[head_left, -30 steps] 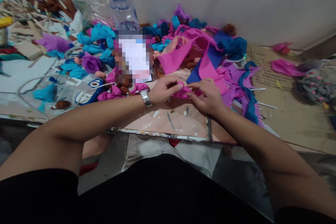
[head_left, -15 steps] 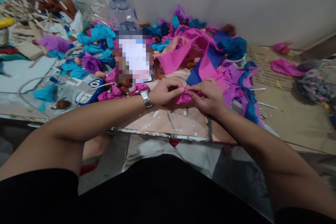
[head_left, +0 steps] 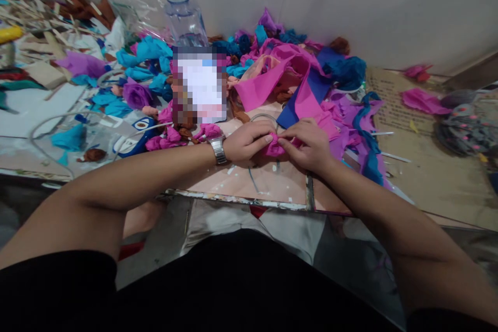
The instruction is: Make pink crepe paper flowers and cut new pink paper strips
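Observation:
Between my two hands is a small piece of pink crepe paper [head_left: 274, 148], bunched and folded. My left hand [head_left: 249, 140], with a metal watch [head_left: 218, 150] on its wrist, pinches the paper from the left. From the right, my right hand [head_left: 307, 142] grips it between thumb and fingers. Both hands are just above the table's front part. Behind them a long pink strip [head_left: 257, 88] loops over a dark blue piece of paper [head_left: 291, 111]. A thin wire ring [head_left: 264, 116] lies just beyond my left hand's fingers.
A clear bottle [head_left: 185, 21] stands at the back, behind a blurred-out phone [head_left: 200, 85]. Paper flowers in blue, purple and pink [head_left: 138, 94] crowd the left. Wood sticks [head_left: 31, 15] heap at the far left. Cardboard [head_left: 408, 176] and a dark netted object [head_left: 462, 127] lie right.
The pink paper between my hands looks more tightly bunched. My left fingers have curled in slightly and lowered, so more of the wire ring shows.

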Tool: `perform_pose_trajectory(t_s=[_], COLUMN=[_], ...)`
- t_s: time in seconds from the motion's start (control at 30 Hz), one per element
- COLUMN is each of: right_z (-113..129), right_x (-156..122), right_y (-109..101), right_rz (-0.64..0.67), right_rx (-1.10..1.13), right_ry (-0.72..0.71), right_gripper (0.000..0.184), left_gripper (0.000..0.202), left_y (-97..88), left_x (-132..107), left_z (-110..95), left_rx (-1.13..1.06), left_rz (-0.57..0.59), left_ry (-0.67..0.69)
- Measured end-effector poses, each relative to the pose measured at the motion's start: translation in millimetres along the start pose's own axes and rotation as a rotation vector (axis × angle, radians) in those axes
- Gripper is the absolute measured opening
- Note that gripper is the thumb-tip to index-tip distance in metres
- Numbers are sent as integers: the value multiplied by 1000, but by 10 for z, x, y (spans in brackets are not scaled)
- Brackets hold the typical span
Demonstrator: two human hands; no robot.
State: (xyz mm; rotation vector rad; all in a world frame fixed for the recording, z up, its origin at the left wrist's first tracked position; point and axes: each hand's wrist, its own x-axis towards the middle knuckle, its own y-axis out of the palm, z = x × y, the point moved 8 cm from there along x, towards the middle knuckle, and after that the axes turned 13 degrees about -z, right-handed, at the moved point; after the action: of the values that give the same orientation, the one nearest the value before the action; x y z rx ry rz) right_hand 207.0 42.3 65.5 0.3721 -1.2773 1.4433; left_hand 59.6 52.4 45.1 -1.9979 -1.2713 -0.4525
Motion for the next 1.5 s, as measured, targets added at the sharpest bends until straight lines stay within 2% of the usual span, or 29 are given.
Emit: perform_pose_trajectory(t_s=[0.17,0.33,0.47,0.6,0.77,0.83,1.03,1.17,1.3,1.5], right_z=[-6,50,46,47,-36,-63,-38,60,75,84], right_x=[-7,-33,-18,0,12,17,14,11,1,-12], right_y=[25,71,53,46,-5,-50,-77,-73,-31,-12], right_rz=[40,108,94,77,-1,-56,-91,-103,-65,-59], right_rx=[21,44,49,82,11,-16,-41,-11,-2,23], right_ry=[21,-56,-55,-35,34,49,26,-45,-35,-69], right_gripper=[20,34,28,16,18,21,32,28,26,25], left_gripper=[44,42,35,37,36,37,42,32,23,24], left_y=[36,20,-19,-41,-178,-226,-213,-200,-181,-193], left_x=[-45,-24,29,39,-7,-21,-16,-7,-2,-6], left_z=[44,50,10,26,136,128,44,-1,-45,-28], left_rx=[60,21,-41,-69,25,97,190,200,204,246], left_rz=[13,-20,-58,-88,-262,-316,-306,-292,-264,-280], left_ry=[7,28,39,1,-139,-135,-50,2,64,62])
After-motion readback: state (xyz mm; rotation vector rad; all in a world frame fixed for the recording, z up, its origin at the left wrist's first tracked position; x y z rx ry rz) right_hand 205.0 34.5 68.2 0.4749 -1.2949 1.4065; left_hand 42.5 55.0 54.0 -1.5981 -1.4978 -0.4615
